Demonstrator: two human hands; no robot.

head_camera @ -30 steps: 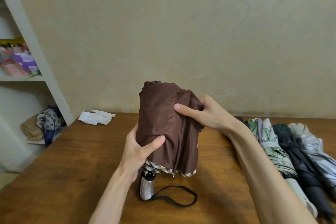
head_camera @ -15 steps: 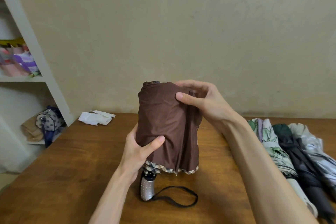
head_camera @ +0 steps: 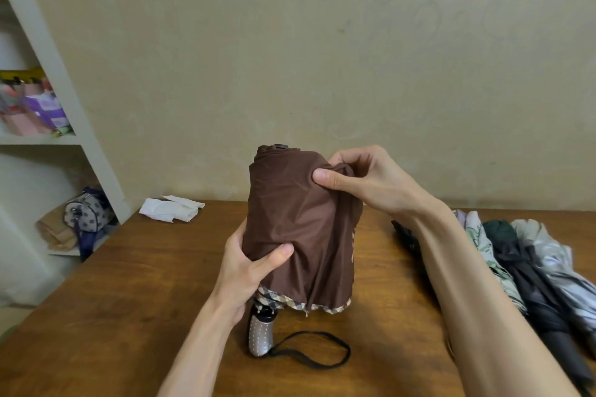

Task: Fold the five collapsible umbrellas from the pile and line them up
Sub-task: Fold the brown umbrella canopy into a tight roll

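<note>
We note left hand [head_camera: 248, 271] gripping the brown fabric collapsible umbrella [head_camera: 300, 229] upright, steadying it while right hand [head_camera: 361, 180] pinches, apparently gathering, a pleat.

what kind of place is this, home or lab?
Probably a home, not a lab: a wooden table against a patterned wall, and a white shelf unit with a spotted bag on it.

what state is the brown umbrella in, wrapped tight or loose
Collapsed but loose: the brown umbrella stands handle down on the table, canopy in unwrapped folds gripped by the left hand and right hand.
</note>
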